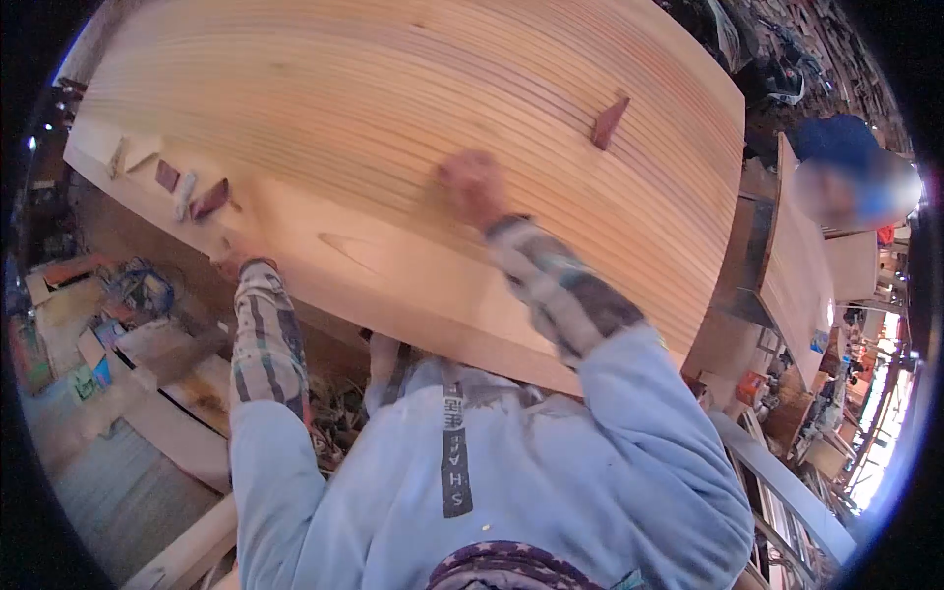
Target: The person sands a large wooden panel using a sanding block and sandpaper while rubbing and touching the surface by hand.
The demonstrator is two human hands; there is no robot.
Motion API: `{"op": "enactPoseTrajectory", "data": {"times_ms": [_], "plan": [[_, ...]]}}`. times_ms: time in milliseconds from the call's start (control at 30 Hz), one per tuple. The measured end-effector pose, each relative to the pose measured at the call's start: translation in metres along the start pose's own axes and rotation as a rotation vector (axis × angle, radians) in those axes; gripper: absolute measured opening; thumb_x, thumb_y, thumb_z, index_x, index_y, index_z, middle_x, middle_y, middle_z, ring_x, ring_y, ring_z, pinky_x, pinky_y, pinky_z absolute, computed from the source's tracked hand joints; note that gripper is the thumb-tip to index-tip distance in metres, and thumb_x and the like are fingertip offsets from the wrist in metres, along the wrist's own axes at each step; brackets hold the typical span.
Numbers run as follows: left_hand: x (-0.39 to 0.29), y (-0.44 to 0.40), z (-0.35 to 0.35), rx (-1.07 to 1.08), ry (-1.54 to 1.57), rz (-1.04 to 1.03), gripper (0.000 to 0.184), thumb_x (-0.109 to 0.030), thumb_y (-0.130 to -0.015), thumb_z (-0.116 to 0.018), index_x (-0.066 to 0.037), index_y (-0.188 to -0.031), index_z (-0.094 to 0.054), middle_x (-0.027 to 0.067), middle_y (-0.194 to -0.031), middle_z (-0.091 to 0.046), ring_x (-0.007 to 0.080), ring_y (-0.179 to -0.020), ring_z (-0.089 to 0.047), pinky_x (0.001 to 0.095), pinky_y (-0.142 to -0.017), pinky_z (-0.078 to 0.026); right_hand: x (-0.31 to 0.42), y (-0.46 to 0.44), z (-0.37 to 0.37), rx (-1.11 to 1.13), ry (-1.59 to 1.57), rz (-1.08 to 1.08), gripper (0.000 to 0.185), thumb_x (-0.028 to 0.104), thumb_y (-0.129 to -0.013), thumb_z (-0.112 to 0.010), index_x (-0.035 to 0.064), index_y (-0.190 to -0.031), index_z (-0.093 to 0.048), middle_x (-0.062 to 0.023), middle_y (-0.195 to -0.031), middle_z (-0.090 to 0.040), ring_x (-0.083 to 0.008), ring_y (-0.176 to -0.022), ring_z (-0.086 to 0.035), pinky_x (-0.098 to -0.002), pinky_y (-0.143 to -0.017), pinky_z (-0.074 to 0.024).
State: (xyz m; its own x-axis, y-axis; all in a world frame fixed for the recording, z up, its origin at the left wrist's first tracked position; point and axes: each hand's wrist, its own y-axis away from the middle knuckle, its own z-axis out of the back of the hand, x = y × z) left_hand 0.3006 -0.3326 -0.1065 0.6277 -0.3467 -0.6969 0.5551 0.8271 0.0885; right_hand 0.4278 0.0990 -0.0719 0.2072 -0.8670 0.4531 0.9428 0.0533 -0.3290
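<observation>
A broad wooden board (374, 128) with striped grain fills the upper middle of the view. My right hand (474, 185) is over the middle of the board, blurred, its fingers drawn in; what it may hold is hidden. My left hand (236, 258) is at the board's near left edge, its fingers too blurred to make out. Just above that hand lie a dark red piece (209, 200), a pale stick (184, 196) and a smaller reddish piece (167, 176). Another dark red piece (610, 124) is on the board to the right.
At the right a person in a dark blue cap (836, 143) is beside another wooden panel (795, 265). Boards and clutter (88, 344) cover the lower left floor. A pale beam (787, 487) runs at the lower right.
</observation>
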Motion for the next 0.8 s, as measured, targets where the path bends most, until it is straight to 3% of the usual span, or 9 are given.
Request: {"op": "enactPoseTrajectory", "data": {"times_ms": [67, 100, 233, 333, 433, 533, 633, 733, 800], "plan": [[0.001, 0.000, 0.000, -0.004, -0.017, 0.015, 0.083, -0.058, -0.089, -0.059, 0.001, -0.142, -0.036, 0.0279, -0.131, -0.054, 0.0439, -0.118, -0.057, 0.0521, -0.098, -0.046, -0.023, 0.088, 0.075, 0.067, 0.309, -0.161, 0.015, 0.023, -0.090, -0.060, 0.0098, -0.088, -0.066, -0.0119, -0.081, -0.062, -0.0322, -0.083, -0.059, -0.0463, -0.081, -0.0441], [0.000, 0.001, 0.001, -0.005, -0.019, 0.018, 0.082, -0.058, -0.089, -0.059, 0.002, -0.142, -0.037, 0.0279, -0.131, -0.054, 0.0439, -0.118, -0.057, 0.0521, -0.098, -0.046, -0.043, 0.138, 0.100, -0.015, 0.443, -0.195, 0.020, 0.028, -0.092, -0.061, 0.0101, -0.093, -0.068, -0.0106, -0.086, -0.064, -0.0312, -0.087, -0.060, -0.0450, -0.083, -0.0429], [0.001, 0.003, 0.002, -0.009, -0.020, 0.042, 0.082, -0.058, -0.089, -0.059, 0.002, -0.141, -0.038, 0.0279, -0.130, -0.055, 0.0437, -0.118, -0.057, 0.0521, -0.098, -0.046, -0.044, 0.216, 0.188, -0.090, 0.472, -0.397, 0.011, 0.020, -0.090, -0.065, 0.0108, -0.095, -0.069, -0.0085, -0.089, -0.065, -0.0293, -0.088, -0.059, -0.0409, -0.084, -0.0422], [0.000, 0.006, 0.006, -0.025, -0.026, 0.053, 0.081, -0.058, -0.089, -0.060, 0.002, -0.140, -0.039, 0.0279, -0.130, -0.055, 0.0436, -0.117, -0.057, 0.0521, -0.097, -0.047, -0.027, 0.151, 0.138, -0.129, 0.265, -0.285, 0.011, 0.021, -0.090, -0.066, 0.0101, -0.093, -0.068, -0.0088, -0.085, -0.064, -0.0292, -0.086, -0.059, -0.0409, -0.082, -0.0427], [-0.010, 0.018, 0.015, -0.026, -0.043, 0.065, 0.081, -0.058, -0.089, -0.060, 0.002, -0.140, -0.040, 0.0278, -0.130, -0.055, 0.0435, -0.117, -0.057, 0.0521, -0.097, -0.047, 0.019, 0.022, 0.045, -0.094, 0.099, -0.145, 0.010, 0.019, -0.089, -0.068, 0.0084, -0.088, -0.066, -0.0103, -0.081, -0.062, -0.0311, -0.082, -0.058, -0.0432, -0.080, -0.0437], [-0.026, 0.035, 0.028, -0.012, -0.063, 0.086, 0.080, -0.058, -0.089, -0.060, 0.002, -0.139, -0.041, 0.0278, -0.129, -0.055, 0.0434, -0.117, -0.057, 0.0521, -0.097, -0.047, 0.082, -0.131, -0.051, -0.022, -0.074, -0.006, 0.015, 0.018, -0.088, -0.061, 0.0077, -0.098, -0.066, -0.0129, -0.097, -0.065, -0.0327, -0.102, -0.058, -0.0455, -0.093, -0.0423], [-0.035, 0.039, 0.032, -0.033, -0.076, 0.103, 0.080, -0.058, -0.089, -0.060, 0.002, -0.139, -0.042, 0.0279, -0.130, -0.055, 0.0433, -0.117, -0.057, 0.0523, -0.097, -0.047, 0.131, -0.270, -0.159, -0.088, -0.022, 0.092, 0.016, 0.021, -0.088, -0.057, 0.0109, -0.093, -0.068, -0.0120, -0.099, -0.066, -0.0312, -0.103, -0.060, -0.0438, -0.090, -0.0430], [-0.029, 0.032, 0.025, -0.071, -0.085, 0.091, 0.079, -0.058, -0.090, -0.059, 0.001, -0.139, -0.042, 0.0283, -0.133, -0.053, 0.0432, -0.118, -0.056, 0.0528, -0.099, -0.045, 0.160, -0.320, -0.187, -0.069, 0.016, 0.037, 0.013, 0.020, -0.088, -0.057, 0.0111, -0.089, -0.067, -0.0114, -0.099, -0.066, -0.0306, -0.101, -0.060, -0.0440, -0.087, -0.0430], [-0.023, 0.032, 0.022, -0.050, -0.090, 0.077, 0.079, -0.058, -0.090, -0.058, 0.001, -0.139, -0.041, 0.0283, -0.133, -0.053, 0.0434, -0.118, -0.056, 0.0527, -0.099, -0.045, 0.150, -0.305, -0.171, -0.064, 0.016, -0.043, 0.012, 0.019, -0.087, -0.058, 0.0110, -0.087, -0.066, -0.0110, -0.099, -0.066, -0.0302, -0.100, -0.060, -0.0442, -0.086, -0.0429]]}}
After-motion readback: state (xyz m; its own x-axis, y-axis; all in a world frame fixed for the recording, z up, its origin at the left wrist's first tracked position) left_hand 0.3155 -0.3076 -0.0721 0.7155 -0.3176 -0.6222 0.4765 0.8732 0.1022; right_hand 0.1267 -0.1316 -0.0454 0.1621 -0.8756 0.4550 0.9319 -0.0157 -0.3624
